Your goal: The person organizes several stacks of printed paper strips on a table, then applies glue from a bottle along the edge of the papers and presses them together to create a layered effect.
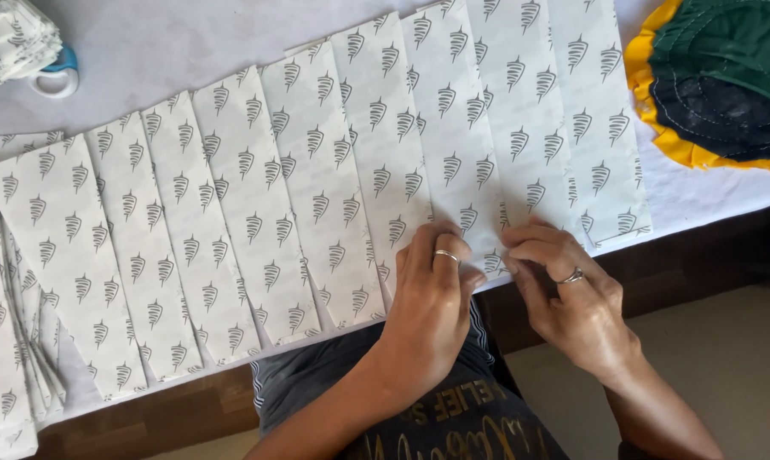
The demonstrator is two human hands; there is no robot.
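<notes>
A long sheet of white paper [317, 187] printed with small grey emblems lies across the table, creased into several parallel pleats that fan from left to right. My left hand [432, 298] rests on the near edge of the pleats with a ring on one finger. My right hand [568, 285], also ringed, meets it there, and the fingertips of both pinch the paper's lower edge at a fold. Both wrists hang over the table's front edge above my lap.
A round fabric piece [717, 77] in green and dark blue with a yellow frill lies at the top right. Scissors with a blue handle [57, 72] and a folded stack of the same paper [10, 38] sit top left. More folded paper [1, 366] hangs at the left edge.
</notes>
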